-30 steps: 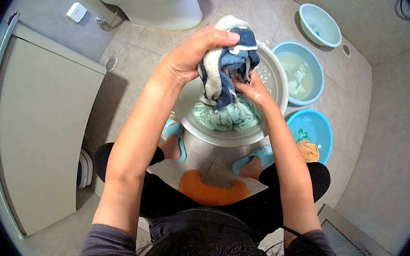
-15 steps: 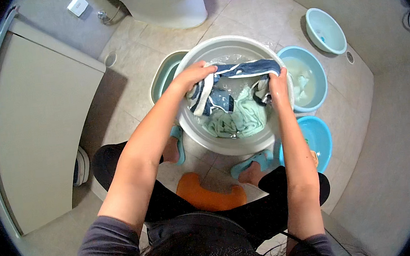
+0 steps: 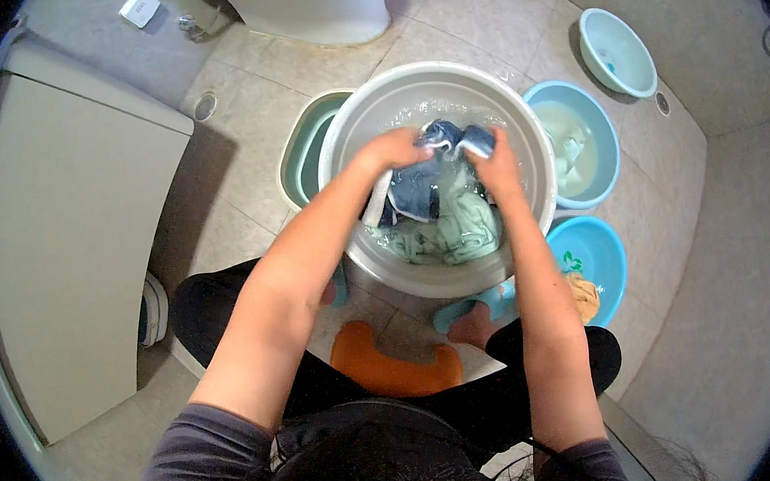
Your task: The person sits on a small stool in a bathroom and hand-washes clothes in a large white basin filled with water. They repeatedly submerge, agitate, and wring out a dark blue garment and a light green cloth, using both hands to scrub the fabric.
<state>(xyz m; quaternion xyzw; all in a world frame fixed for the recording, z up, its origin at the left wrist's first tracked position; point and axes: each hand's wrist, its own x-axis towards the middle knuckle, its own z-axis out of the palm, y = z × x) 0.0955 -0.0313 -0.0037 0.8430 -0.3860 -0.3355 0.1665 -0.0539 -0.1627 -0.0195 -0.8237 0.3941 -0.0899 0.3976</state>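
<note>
A large whitish washtub (image 3: 445, 281) with water in it stands in front of me. Over its water my left hand (image 3: 398, 149) grips a navy-blue cloth with white trim (image 3: 415, 191), its fingers closed on a bunched part. My right hand (image 3: 497, 167) pinches another fold of the same cloth, close to the left one. The rest of that cloth droops into the water, partly under my left wrist. Nearer to me in the tub lies a wet pale-green cloth (image 3: 467, 225), crumpled and partly submerged.
Right of the tub stand a light-blue basin (image 3: 612, 146) with cloudy water and a bright-blue basin (image 3: 611, 256) holding a tan cloth (image 3: 583, 297). Another pale basin (image 3: 627, 55) lies beyond. A greenish basin (image 3: 290, 166) touches the tub's left. An orange stool (image 3: 397, 364) is between my legs.
My hands have come closer together and lower toward the water. The blue cloth, stretched between them before, is now bunched. My right hand has moved left.
</note>
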